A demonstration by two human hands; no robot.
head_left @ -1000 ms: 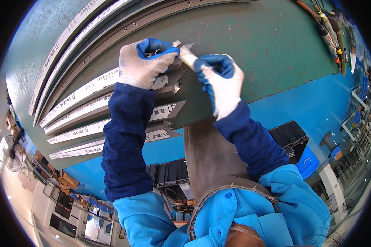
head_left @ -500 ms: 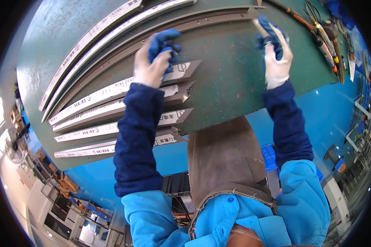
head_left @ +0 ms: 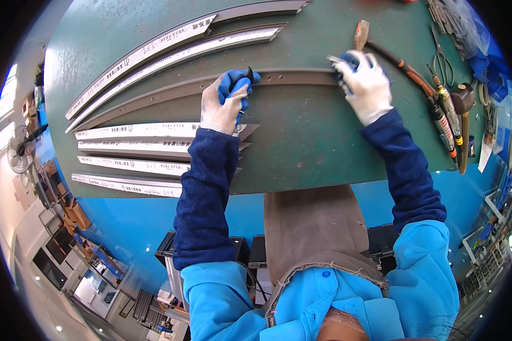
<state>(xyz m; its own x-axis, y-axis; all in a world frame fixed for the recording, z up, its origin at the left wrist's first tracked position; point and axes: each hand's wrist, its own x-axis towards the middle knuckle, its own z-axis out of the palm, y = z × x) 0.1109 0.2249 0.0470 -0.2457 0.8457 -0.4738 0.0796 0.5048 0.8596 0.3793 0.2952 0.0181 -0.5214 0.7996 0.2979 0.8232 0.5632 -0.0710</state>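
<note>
A long brown metal profile with small holes lies across the green table, bowed by the lens. My left hand, in a white glove with blue-coated fingers, is closed at the profile's near side. A small dark pointed piece juts from its fingertips; its kind is unclear. My right hand, gloved the same way, curls its fingers down at the profile's right end. Something thin and pale shows by those fingertips, too small to name.
White-taped metal profiles lie beyond the brown one, and several more taped profiles lie nearer, left. To the right are a wooden-handled brush, pen-like tools, a hammer and scissors. The table's front edge runs before me.
My view has shifted, showing more of the table's far side. Both hands have come to the brown profile; the right has turned palm down at its right end.
</note>
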